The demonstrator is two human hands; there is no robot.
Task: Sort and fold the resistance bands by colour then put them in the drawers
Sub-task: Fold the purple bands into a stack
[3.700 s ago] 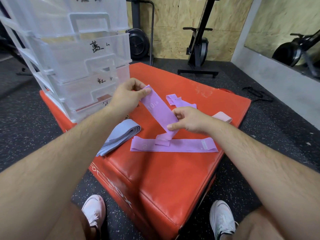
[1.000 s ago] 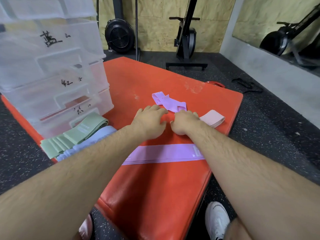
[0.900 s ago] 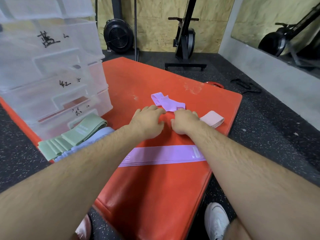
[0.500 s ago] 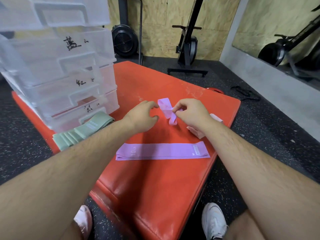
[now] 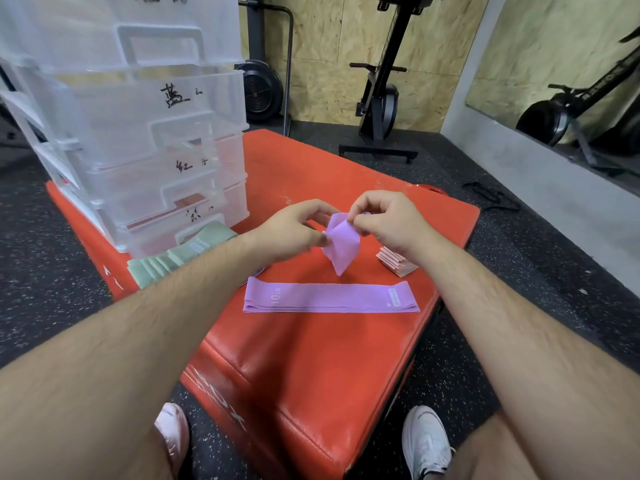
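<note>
Crumpled purple band [image 5: 341, 245]: held up off the red box [image 5: 311, 368], bunched and hanging down to a point; too messy to fold yet.
Left hand [image 5: 294, 232]: pinching one edge of the crumpled purple band between thumb and fingertips.
Right hand [image 5: 386, 225]: pinching the other edge, close beside the left, most likely to pull the twist open.
Flat purple band [image 5: 329, 300]: lying straight near the front of the red box, marked 10 LB; probably left there for stacking the next purple one on top.
Green bands [image 5: 180, 259]: stacked flat right by the bottom drawer, partly hidden by the left arm.
Pink bands [image 5: 396, 264]: folded in a small pile just under the right wrist, kept apart from the purple.
Clear drawers [image 5: 145, 140]: stacked at the back left of the box, with hand-written marks on the fronts; hard to tell if fully shut.
Step now: smoothing out a purple band, probably for folding; not yet at the putting-away part.
</note>
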